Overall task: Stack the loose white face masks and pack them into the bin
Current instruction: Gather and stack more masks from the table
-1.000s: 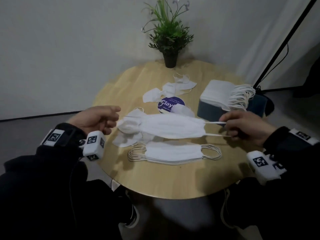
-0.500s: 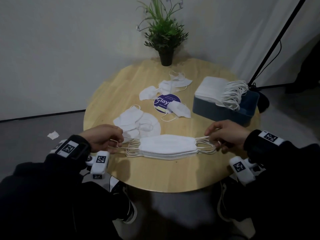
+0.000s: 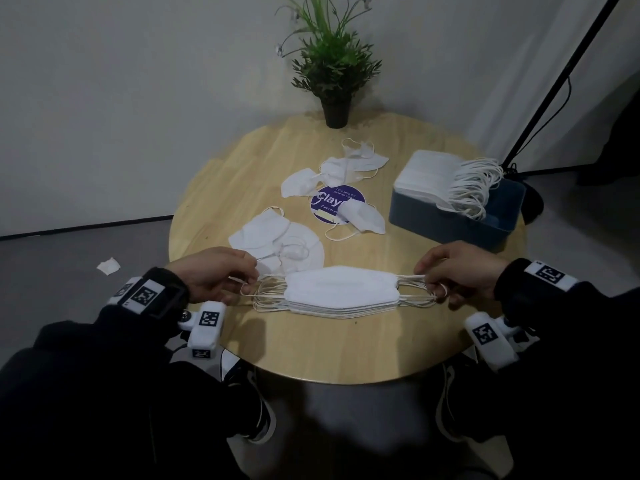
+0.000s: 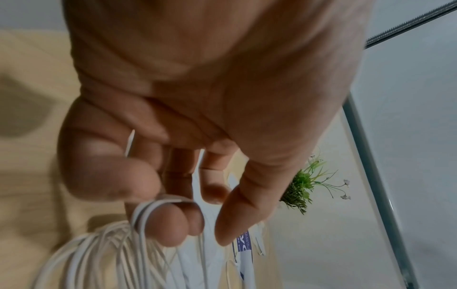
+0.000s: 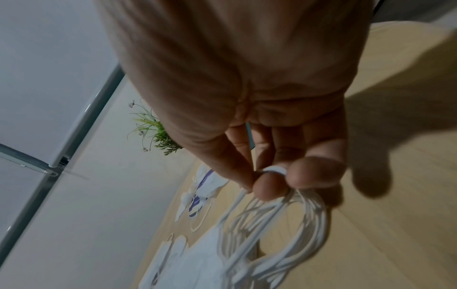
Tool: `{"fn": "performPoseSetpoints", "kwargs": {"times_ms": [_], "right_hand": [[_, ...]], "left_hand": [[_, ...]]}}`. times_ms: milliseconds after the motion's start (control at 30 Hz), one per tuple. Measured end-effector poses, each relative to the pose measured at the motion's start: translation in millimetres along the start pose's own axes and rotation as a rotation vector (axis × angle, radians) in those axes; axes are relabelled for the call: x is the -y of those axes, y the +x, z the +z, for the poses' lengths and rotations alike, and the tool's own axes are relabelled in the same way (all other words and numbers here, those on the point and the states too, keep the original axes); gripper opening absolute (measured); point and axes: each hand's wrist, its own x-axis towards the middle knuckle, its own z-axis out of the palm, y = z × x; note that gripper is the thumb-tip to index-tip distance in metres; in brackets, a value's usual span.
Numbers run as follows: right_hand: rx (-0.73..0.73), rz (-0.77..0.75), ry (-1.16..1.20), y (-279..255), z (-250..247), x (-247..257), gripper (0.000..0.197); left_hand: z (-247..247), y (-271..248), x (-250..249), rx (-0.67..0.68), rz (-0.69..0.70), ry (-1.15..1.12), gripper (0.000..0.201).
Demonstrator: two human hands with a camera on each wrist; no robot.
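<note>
The stack of masks [image 3: 341, 292] lies at the table's [image 3: 311, 355] near edge, left hand [image 3: 214, 271] and right hand [image 3: 460, 271] each pinching its ear loops. The bin [image 3: 450, 225] already holds a bundle — several loose masks [image 3: 277, 237] wait beyond, so roughly midway, I'd judge.

Hands: two – left [image 3: 214, 271], right [image 3: 460, 271]
Mask stacks: two – near [image 3: 341, 291], far right in the bin [image 3: 429, 174]
Loose masks: perhaps six [image 3: 363, 218]
Bins: one [image 3: 450, 225]
Plants: one [image 3: 334, 67]
</note>
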Motion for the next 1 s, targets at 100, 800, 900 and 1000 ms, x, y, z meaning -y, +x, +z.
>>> {"fn": "performPoseSetpoints", "kwargs": {"times_ms": [100,800,900,1000], "right_hand": [[0.01,0.0,-0.002,1,-1,0,0.022],[-0.009,-0.54,-1.007,11,82,30,0.094],[-0.01,-0.544,-1.001,10,79,29,0.09],[-0.009,-0.539,-0.976,12,79,27,0.092]], "left_hand": [[1,-2,-1,-0.005,0.021,0.006,0.03],[92,22,1,-0.158,0.673,1.339,0.06],[91,22,4,-0.17,0.679,1.356,0.059],[94,20,4,-0.183,0.667,1.349,0.059]]}}
